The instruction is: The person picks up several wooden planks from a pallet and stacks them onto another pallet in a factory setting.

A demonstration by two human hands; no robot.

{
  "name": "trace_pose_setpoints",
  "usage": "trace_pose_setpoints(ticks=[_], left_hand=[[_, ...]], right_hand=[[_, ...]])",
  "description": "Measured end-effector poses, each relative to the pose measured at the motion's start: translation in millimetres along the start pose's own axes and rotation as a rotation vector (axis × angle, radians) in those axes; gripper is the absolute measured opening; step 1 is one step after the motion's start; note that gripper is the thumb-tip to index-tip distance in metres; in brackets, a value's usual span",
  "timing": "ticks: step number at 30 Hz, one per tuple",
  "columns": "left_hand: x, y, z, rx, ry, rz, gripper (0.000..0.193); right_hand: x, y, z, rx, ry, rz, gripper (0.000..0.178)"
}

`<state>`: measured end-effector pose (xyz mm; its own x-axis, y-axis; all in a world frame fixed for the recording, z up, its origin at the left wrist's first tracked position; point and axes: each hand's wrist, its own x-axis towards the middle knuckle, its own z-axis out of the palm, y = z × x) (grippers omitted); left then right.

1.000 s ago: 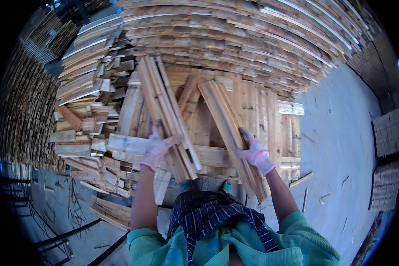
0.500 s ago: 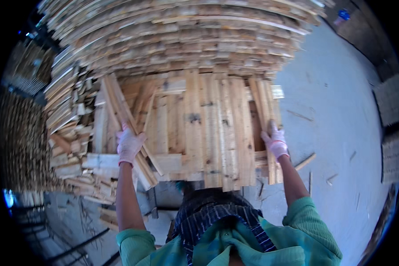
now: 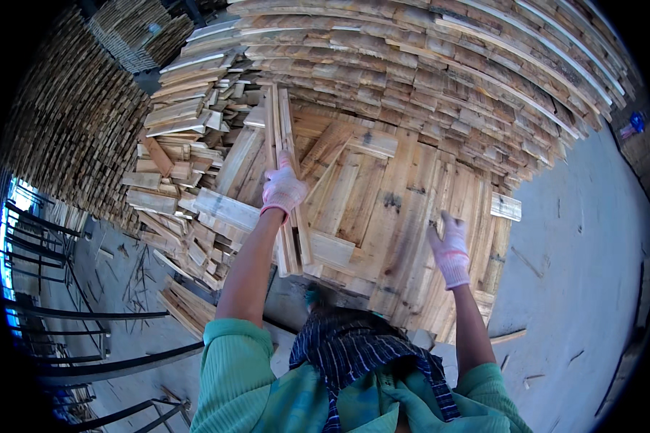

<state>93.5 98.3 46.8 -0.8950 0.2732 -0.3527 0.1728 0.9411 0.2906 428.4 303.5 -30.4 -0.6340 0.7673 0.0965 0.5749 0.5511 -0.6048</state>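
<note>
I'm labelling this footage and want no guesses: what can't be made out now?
Head view:
Boards: middle hidden under the left hand.
Right hand: palm hidden by its back; contact with the planks unclear.
Big wood stack: far part cut off by the top edge.
Shoe: small and blurred.
Blue thing at far right: too small to identify.

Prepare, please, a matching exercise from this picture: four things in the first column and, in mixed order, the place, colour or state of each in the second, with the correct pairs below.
Column 1
1. left hand
2. right hand
3. apron
4. black metal bars

Column 2
A. dark, with pale stripes
B. closed around narrow boards
C. at the lower left of the picture
D. open, over the flat-laid boards

Pairs: 1-B; 2-D; 3-A; 4-C
</note>
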Motion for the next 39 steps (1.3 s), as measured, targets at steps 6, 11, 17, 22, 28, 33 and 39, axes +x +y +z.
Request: trace_pose_setpoints(ticks=[6,11,17,22,28,33,39], left_hand=[[-43,-41,-2,-0.457,-0.177,0.285,0.113],[5,-121,37,-0.861,-0.41,0.313,0.114],[-1,-105,36,-0.428,-0.217,0.433,0.097],[-41,-65,41,-0.678,-0.329,0.427,0.104],[-86,-28,113,-1.245,-0.406,0.591,0.099],[-130,-8,111,-1.408,-0.57,0.377,0.091],[-100,-24,87,-1.216,-0.364,0.575,0.084]], right_hand=[[52,-196,91,0.794,-0.655,0.195,0.09],[53,-255,183,0.455,-0.495,0.36,0.114],[48,-227,185,1.271,-0.696,0.476,0.101],[39,-211,122,1.363,-0.686,0.509,0.075],[10,-150,75,1.316,-0.527,0.39,0.079],[-22,-95,8,1.414,-0.536,0.541,0.087],[-74,14,-76,1.005,-0.195,0.51,0.108]])
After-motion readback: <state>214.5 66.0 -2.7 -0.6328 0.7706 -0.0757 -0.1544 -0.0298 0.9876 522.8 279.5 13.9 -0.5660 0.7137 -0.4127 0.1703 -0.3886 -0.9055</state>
